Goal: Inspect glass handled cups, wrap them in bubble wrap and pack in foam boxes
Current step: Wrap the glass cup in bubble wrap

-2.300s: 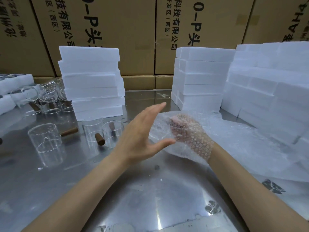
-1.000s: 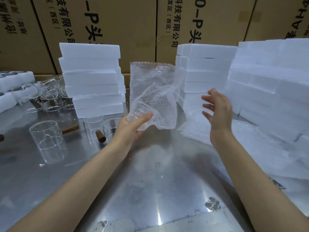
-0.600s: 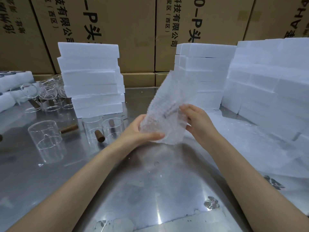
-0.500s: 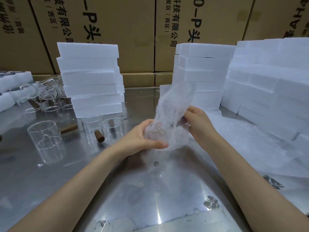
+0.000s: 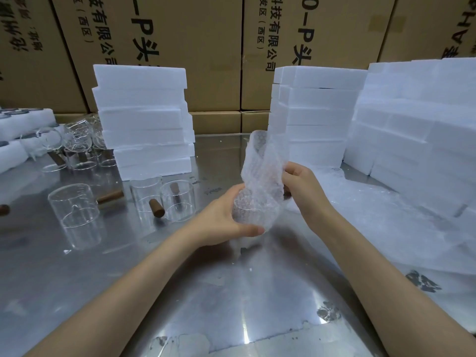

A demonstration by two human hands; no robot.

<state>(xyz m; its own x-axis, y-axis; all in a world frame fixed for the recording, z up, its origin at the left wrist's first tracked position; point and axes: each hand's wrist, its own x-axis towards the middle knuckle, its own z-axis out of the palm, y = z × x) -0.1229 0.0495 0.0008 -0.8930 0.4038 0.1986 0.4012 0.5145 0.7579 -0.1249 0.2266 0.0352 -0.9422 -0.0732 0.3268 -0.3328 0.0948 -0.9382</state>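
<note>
Mid-wrap: left hand (image 5: 226,222) cupping the bubble-wrapped cup (image 5: 253,211) above the desk (image 5: 231,292), right hand (image 5: 300,188) pinching the loose bubble wrap (image 5: 260,161). Both grips closed on the bundle. Best to keep wrap taut, fold tail over the mouth. Long axis roughly vertical, handle probably toward the right hand, blurred.

A single wide-angle view from a camera worn on the person's head, looking forward and down along both forearms. The metal table (image 5: 231,292) fills the lower frame, close to the lens. Stacked foam boxes (image 5: 144,119) stand at mid-distance, left and right. Cardboard cartons (image 5: 201,47) close off the far background. Straight edges bow near the frame's borders.
</note>
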